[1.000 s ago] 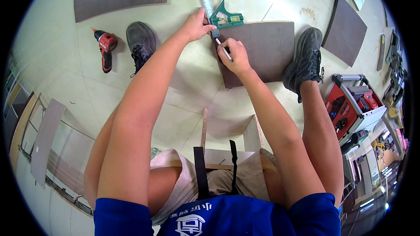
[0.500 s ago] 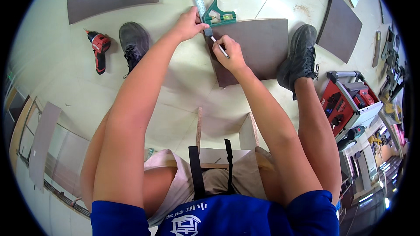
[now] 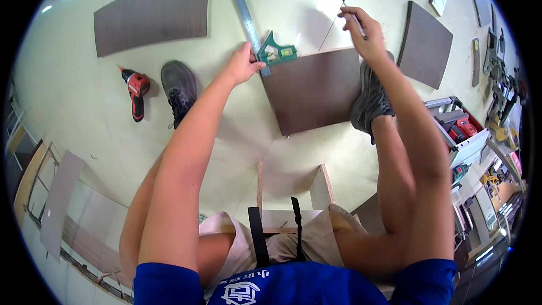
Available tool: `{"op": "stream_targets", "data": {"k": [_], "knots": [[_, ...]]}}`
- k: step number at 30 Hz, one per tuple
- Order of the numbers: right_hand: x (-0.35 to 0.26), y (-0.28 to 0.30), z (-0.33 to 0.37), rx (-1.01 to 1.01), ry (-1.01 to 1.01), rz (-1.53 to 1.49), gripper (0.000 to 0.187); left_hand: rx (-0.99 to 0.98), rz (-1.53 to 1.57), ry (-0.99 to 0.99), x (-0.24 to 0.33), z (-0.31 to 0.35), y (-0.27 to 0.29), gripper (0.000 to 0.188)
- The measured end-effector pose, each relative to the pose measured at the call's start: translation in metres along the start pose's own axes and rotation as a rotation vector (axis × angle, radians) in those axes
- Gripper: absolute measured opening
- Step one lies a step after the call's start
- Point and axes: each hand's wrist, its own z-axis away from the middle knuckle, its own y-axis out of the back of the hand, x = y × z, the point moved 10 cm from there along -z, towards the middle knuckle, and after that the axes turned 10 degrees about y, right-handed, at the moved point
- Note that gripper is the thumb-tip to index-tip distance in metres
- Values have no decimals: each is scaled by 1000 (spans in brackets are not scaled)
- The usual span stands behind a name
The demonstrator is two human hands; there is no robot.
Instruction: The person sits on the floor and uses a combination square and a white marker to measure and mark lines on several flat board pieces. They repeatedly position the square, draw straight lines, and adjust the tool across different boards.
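A dark brown board (image 3: pixel 316 93) lies on the floor between my feet. Along its far left corner rests a combination square, with a steel rule (image 3: pixel 244 14) and a green head (image 3: pixel 278 52) against the board's far edge. My left hand (image 3: pixel 244 65) grips the rule beside the head, thumb and fingers closed on it. Raised beyond the board's far right corner, my right hand (image 3: pixel 366 33) holds a slim white pen (image 3: pixel 359 26), its tip pointing away from me. The pen is clear of the board.
A red and black cordless drill (image 3: pixel 135 91) lies left of my left shoe (image 3: pixel 179 87). Brown panels lie at the far left (image 3: pixel 152 14) and right (image 3: pixel 425 45). A toolbox (image 3: pixel 460 127) stands beside my right leg. An open wooden box frame (image 3: pixel 322 189) sits between my knees.
My right hand has lifted the pen off the board's left edge and swung away to the far right. My left hand remains on the combination square. The whole view has shifted slightly.
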Motion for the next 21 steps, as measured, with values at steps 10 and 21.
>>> {"op": "stream_targets", "data": {"k": [10, 21], "knots": [[-138, 193, 214, 2, -597, -169, 25, 7, -56, 92, -25, 17, 50, 43], [-373, 211, 299, 303, -136, 31, 20, -127, -109, -51, 205, 281, 153, 38]]}}
